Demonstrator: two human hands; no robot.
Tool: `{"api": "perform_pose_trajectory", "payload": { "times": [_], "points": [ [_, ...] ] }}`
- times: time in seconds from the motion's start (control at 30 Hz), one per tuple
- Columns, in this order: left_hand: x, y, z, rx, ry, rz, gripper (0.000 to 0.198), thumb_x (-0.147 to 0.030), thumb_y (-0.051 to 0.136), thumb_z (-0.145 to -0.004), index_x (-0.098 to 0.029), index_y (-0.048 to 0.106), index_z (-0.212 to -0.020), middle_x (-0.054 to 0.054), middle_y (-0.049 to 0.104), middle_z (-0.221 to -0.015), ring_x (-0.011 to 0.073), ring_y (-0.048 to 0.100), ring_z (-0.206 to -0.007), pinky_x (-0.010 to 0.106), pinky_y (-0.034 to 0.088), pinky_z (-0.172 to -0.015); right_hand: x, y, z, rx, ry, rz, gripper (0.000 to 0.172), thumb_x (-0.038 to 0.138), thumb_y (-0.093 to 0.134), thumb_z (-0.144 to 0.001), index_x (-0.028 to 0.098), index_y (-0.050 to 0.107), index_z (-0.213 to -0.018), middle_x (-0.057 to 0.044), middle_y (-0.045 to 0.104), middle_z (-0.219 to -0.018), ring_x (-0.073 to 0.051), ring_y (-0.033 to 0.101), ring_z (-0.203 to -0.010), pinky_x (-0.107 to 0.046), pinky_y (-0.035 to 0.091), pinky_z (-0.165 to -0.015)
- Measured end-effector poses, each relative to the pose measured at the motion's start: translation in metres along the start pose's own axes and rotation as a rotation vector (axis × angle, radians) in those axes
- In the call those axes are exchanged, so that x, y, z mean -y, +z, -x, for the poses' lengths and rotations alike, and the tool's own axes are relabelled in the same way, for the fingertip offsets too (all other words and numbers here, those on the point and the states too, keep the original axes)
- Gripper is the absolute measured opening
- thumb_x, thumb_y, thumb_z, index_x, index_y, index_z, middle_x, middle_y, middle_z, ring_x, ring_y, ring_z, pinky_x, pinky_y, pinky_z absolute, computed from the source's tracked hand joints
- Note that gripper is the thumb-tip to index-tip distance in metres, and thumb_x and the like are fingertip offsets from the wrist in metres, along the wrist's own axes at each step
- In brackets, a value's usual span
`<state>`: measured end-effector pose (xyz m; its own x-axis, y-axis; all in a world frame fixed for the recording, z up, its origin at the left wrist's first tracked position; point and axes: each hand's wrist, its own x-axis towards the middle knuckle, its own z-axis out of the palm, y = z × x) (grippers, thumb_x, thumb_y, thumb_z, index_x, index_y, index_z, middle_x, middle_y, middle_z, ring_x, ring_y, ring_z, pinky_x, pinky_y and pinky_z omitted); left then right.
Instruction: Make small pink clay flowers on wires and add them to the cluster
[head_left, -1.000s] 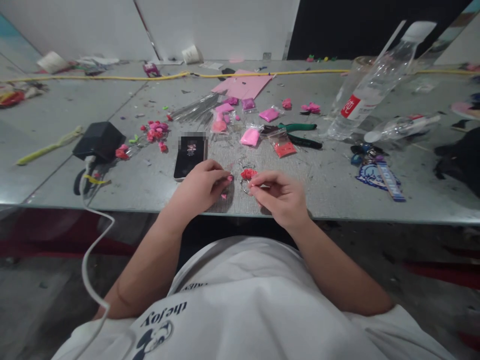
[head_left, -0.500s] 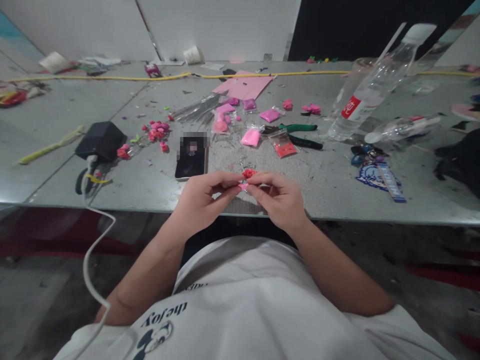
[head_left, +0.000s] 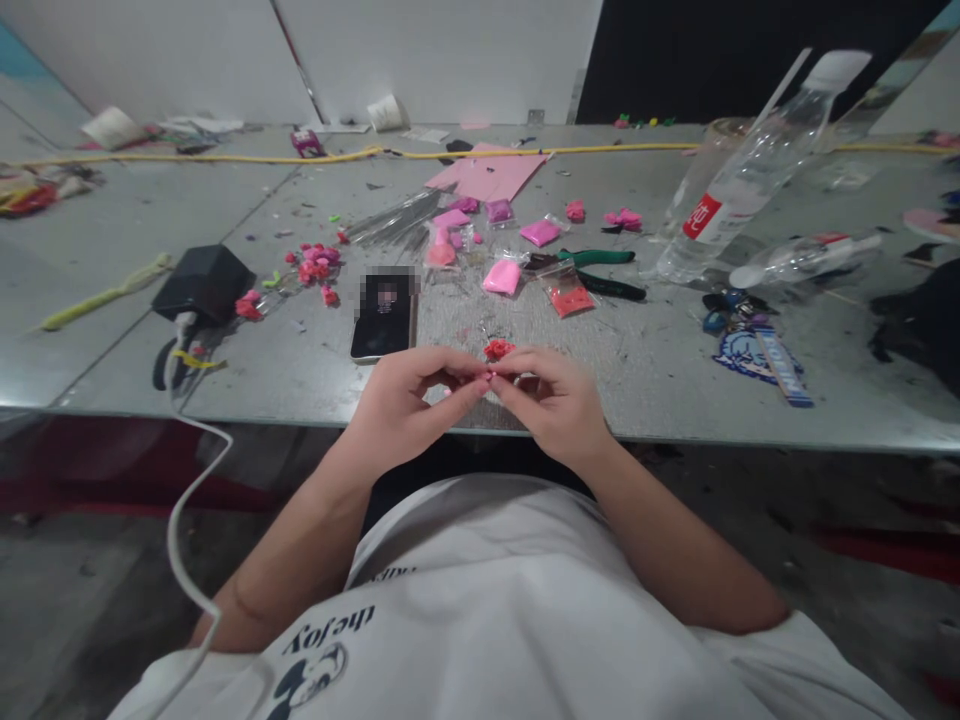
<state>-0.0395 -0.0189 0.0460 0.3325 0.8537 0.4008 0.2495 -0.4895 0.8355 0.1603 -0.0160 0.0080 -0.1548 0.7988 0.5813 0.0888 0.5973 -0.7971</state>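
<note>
Left hand (head_left: 405,400) and right hand (head_left: 559,400) meet fingertip to fingertip, both grips pinched tight on small pink piece (head_left: 486,377), too tiny to tell more. Small red flower (head_left: 498,349) on desk (head_left: 675,370) just beyond grip. Phone (head_left: 384,315) beyond-left, pliers (head_left: 600,257) farther beyond-right.

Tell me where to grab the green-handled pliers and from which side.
Grip the pliers by both handles, coming from the right: they lie flat with handles spread rightward and free, while the head points left, crowded by small bags.
</note>
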Motion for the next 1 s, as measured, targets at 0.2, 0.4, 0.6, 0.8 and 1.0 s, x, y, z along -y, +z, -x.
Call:
{"api": "perform_pose_trajectory", "payload": {
  "times": [0.2, 0.4, 0.6, 0.8, 1.0],
  "points": [
    [0.003, 0.001, -0.001, -0.017, -0.049, 0.008, 0.010, -0.028, 0.078, -0.092, -0.018, 0.078, -0.093, 0.004, 0.077, -0.083, 0.0145, 0.068, -0.074, 0.025, 0.054, -0.066, -0.002, -0.001, 0.004, 0.001, 0.217, -0.208, 0.011, 0.028, 0.071, -0.097, 0.022, 0.068, -0.089, 0.001, 0.067, -0.081, -0.010, 0.058, -0.068, -0.023, 0.046, -0.058],
    [0.022, -0.010, -0.019, -0.101, -0.070, -0.224, 0.021, -0.033, 0.076, -0.092, -0.017, 0.079, -0.105, 0.006, 0.080, -0.092, 0.0171, 0.072, -0.078, 0.027, 0.057, -0.071, -0.007, 0.001, 0.000, -0.143, 0.387, -0.493, 0.030, 0.045, 0.066, -0.101, 0.022, 0.059, -0.083, 0.006, 0.058, -0.065, -0.005, 0.042, -0.047, -0.019, 0.031, -0.042],
    [0.046, -0.017, -0.043, 0.038, 0.035, -0.597, 0.023, -0.032, 0.066, -0.097, -0.017, 0.082, -0.103, 0.010, 0.082, -0.096, 0.0230, 0.074, -0.084, 0.034, 0.056, -0.080, -0.004, 0.002, -0.002, -0.101, 0.356, -0.372, 0.031, 0.051, 0.071, -0.097, 0.020, 0.068, -0.092, 0.003, 0.067, -0.070, -0.006, 0.053, -0.052, -0.020, 0.041, -0.045],
    [0.058, -0.008, -0.042, 0.088, 0.130, -0.660, 0.030, -0.032, 0.058, -0.101, -0.015, 0.082, -0.104, 0.014, 0.079, -0.108, 0.0274, 0.073, -0.099, 0.041, 0.056, -0.092, -0.004, 0.001, -0.002, -0.083, 0.392, -0.377, 0.034, 0.047, 0.088, -0.082, 0.020, 0.066, -0.084, 0.001, 0.073, -0.071, -0.009, 0.063, -0.053, -0.020, 0.047, -0.044],
    [0.058, -0.011, -0.039, 0.030, 0.104, -0.690, 0.034, -0.035, 0.059, -0.101, -0.012, 0.081, -0.114, 0.015, 0.074, -0.108, 0.0247, 0.069, -0.093, 0.040, 0.057, -0.090, -0.004, -0.001, -0.001, -0.110, 0.325, -0.284, 0.025, 0.044, 0.077, -0.094, 0.020, 0.075, -0.090, 0.001, 0.072, -0.069, -0.008, 0.061, -0.055, -0.019, 0.047, -0.045]
  ]
}}
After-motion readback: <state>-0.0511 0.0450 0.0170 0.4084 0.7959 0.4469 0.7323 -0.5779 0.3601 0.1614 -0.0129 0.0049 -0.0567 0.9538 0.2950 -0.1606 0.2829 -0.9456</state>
